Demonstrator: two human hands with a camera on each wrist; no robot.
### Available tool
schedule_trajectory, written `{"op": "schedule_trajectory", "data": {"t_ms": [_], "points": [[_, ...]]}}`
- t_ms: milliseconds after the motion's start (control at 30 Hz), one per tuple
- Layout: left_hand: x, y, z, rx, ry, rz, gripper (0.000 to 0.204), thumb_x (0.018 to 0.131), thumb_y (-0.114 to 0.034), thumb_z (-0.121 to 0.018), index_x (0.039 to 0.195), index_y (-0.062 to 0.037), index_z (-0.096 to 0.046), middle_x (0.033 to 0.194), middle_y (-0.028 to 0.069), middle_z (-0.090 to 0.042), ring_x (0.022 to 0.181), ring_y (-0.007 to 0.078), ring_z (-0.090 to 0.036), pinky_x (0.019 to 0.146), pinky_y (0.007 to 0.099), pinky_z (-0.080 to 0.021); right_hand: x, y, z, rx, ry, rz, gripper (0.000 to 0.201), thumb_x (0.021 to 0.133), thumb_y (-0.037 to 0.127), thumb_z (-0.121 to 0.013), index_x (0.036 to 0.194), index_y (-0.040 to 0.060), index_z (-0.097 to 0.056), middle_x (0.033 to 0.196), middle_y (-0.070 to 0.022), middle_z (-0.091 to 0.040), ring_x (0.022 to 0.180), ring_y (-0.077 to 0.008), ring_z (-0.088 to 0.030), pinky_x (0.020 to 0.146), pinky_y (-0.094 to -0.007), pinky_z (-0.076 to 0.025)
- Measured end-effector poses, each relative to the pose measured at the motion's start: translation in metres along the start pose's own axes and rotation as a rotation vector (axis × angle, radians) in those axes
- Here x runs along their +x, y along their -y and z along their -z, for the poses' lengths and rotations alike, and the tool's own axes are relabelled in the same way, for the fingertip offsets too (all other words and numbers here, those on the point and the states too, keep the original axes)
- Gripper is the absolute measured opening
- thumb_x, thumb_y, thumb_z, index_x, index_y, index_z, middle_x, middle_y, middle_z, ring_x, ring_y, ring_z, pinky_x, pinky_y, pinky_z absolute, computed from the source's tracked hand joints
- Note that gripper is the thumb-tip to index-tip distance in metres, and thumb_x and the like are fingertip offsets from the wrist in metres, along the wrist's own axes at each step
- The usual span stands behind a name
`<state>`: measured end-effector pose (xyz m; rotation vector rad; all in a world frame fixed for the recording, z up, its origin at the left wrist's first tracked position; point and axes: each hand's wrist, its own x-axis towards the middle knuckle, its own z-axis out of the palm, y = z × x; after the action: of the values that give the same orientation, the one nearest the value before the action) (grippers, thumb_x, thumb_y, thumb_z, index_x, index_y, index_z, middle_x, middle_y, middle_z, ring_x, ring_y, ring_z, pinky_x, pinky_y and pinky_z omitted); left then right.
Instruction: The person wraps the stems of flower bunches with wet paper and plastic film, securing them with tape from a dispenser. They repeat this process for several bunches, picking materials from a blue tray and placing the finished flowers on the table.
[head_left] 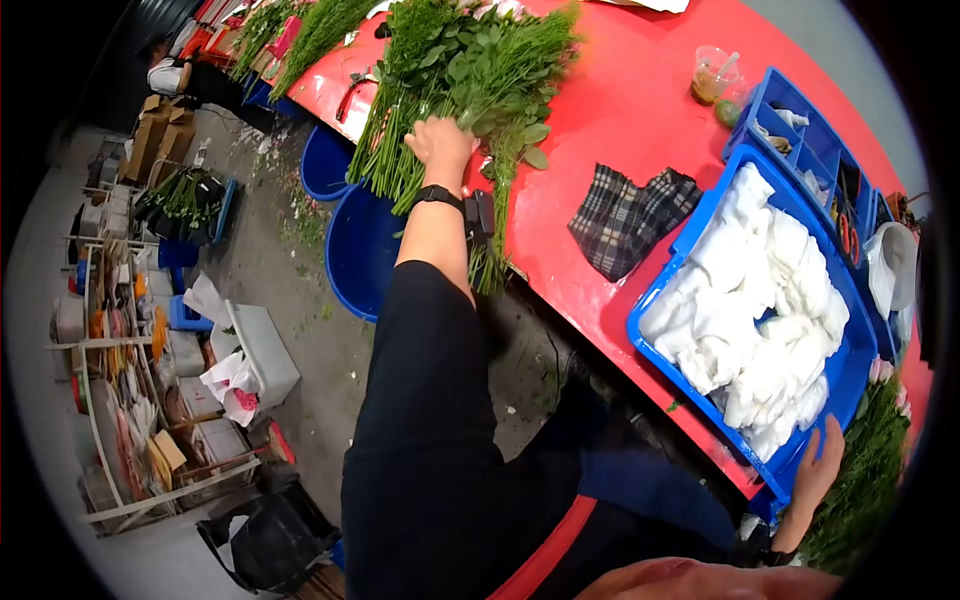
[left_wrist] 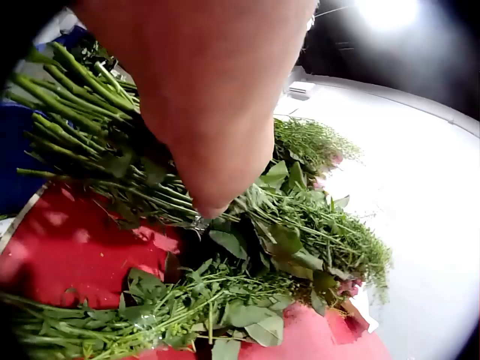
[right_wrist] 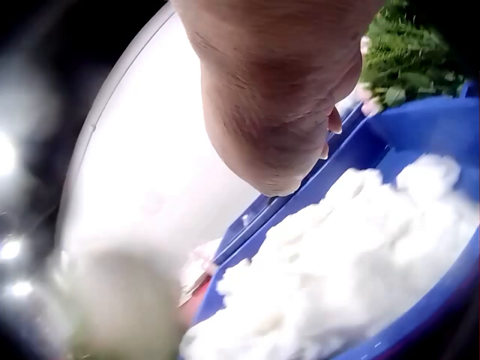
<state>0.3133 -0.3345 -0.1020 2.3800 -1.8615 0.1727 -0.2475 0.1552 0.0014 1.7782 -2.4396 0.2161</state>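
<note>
Left hand: laid over the cut stems of a large green foliage bundle, fingers curled down round the stems, gripping at mid-length. Fingertips mostly hidden beneath the hand in the left wrist view. Black wristwatch on the same arm.

Location of bundle: on the red table, at the edge; leafy heads on the table surface, stem ends projecting past the edge above a large blue bucket. Second blue bucket just beside the first, on the floor. Thinner leafy bunch alongside the bundle, outside the grip.

Right hand: open, fingers extended and slightly spread, at the near rim of a blue tray. Contact with rim: cannot tell. Contents of tray: heaped white wadded material, exact kind not determinable. Green foliage with pale pink blooms beyond the right hand.

Between bundle and tray: crumpled plaid cloth, flat on the table, apart from both. Along the far side of the tray: blue compartmented organizer, with orange-handled scissors in one section. Near the organizer: clear plastic cup, partly filled with brownish matter.

Background: cluttered shelving, cardboard boxes.
</note>
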Motion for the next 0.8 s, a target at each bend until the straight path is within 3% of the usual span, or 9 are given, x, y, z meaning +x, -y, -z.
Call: {"op": "schedule_trajectory", "data": {"t_ms": [167,233,300,467,533,633,700,767,800], "points": [[-0.012,0.010,0.010,-0.453,-0.312,-0.173,0.036,0.070,-0.034,-0.072,0.091,-0.0042,-0.072,0.098,0.0118,-0.064,0.090,0.0285,-0.062,0.079,0.0460,-0.048,0.057,0.120,0.011,0.244,0.006,0.200,0.026,0.086,0.000,-0.059,0.112,-0.0024,-0.058,0.113,-0.0175,-0.061,0.106,-0.0325,-0.058,0.093,-0.0370,-0.044],[-0.047,-0.008,0.062,-1.321,0.386,0.157,0.027,0.082,-0.028,-0.065,0.087,-0.0012,-0.062,0.067,0.0081,-0.061,0.061,0.0209,-0.063,0.055,0.0363,-0.052,0.071,0.159,0.005,0.495,0.050,0.266,0.027,0.084,0.000,-0.062,0.110,-0.0019,-0.060,0.110,-0.0182,-0.062,0.103,-0.0330,-0.059,0.090,-0.0364,-0.046],[-0.093,-0.029,0.112,-1.527,0.587,0.104,0.020,0.087,-0.023,-0.061,0.084,-0.0045,-0.055,0.065,0.0057,-0.057,0.056,0.0163,-0.059,0.051,0.0324,-0.048,0.085,0.202,-0.006,0.732,0.150,0.434,0.028,0.080,0.002,-0.067,0.107,-0.0016,-0.061,0.106,-0.0182,-0.063,0.095,-0.0330,-0.061,0.084,-0.0347,-0.048],[-0.197,-0.084,0.172,-2.001,0.538,0.110,0.026,0.092,-0.026,-0.058,0.078,-0.0073,-0.047,0.059,0.0012,-0.043,0.048,0.0123,-0.042,0.046,0.0287,-0.038,0.086,0.295,-0.039,1.136,0.420,0.450,0.084,0.070,0.038,-0.082,0.129,-0.0077,-0.043,0.118,-0.0263,-0.056,0.109,-0.0364,-0.055,0.093,-0.0374,-0.044],[-0.237,-0.099,0.185,-2.100,0.510,0.130,0.027,0.093,-0.026,-0.057,0.077,-0.0086,-0.045,0.059,0.0007,-0.041,0.050,0.0113,-0.041,0.048,0.0280,-0.038,0.075,0.305,-0.029,1.260,0.710,0.293,0.063,0.071,0.035,-0.081,0.111,-0.0053,-0.053,0.093,-0.0226,-0.062,0.087,-0.0309,-0.063,0.075,-0.0374,-0.048],[-0.288,-0.102,0.206,-1.990,0.380,0.205,0.024,0.095,-0.026,-0.054,0.098,-0.0024,-0.055,0.069,0.0039,-0.057,0.062,0.0173,-0.057,0.059,0.0322,-0.049,0.046,0.276,-0.035,1.250,0.670,0.351,0.035,0.083,0.028,-0.068,0.079,-0.0047,-0.056,0.067,-0.0236,-0.057,0.066,-0.0379,-0.059,0.062,-0.0413,-0.046],[-0.318,-0.069,0.208,-1.397,0.371,-0.012,0.027,0.093,-0.023,-0.058,0.108,-0.0005,-0.058,0.087,0.0087,-0.066,0.075,0.0219,-0.063,0.068,0.0327,-0.052,0.042,0.240,-0.022,1.167,0.792,0.423,0.034,0.084,0.027,-0.064,0.078,-0.0053,-0.056,0.068,-0.0240,-0.057,0.067,-0.0391,-0.058,0.063,-0.0419,-0.046],[-0.365,-0.046,0.220,-0.645,0.008,-0.277,0.026,0.088,-0.019,-0.065,0.107,-0.0013,-0.062,0.100,0.0137,-0.066,0.081,0.0232,-0.065,0.068,0.0282,-0.051,0.033,0.199,-0.015,1.103,0.850,0.494,0.033,0.085,0.025,-0.061,0.076,-0.0059,-0.056,0.067,-0.0242,-0.057,0.067,-0.0397,-0.057,0.063,-0.0425,-0.046],[-0.387,-0.038,0.227,-0.572,0.023,-0.552,0.033,0.083,-0.020,-0.071,0.109,-0.0017,-0.063,0.109,0.0153,-0.064,0.090,0.0251,-0.063,0.075,0.0313,-0.050,0.027,0.182,-0.013,1.081,0.849,0.542,0.032,0.085,0.025,-0.061,0.075,-0.0061,-0.056,0.067,-0.0242,-0.057,0.067,-0.0397,-0.057,0.063,-0.0428,-0.046]]}}
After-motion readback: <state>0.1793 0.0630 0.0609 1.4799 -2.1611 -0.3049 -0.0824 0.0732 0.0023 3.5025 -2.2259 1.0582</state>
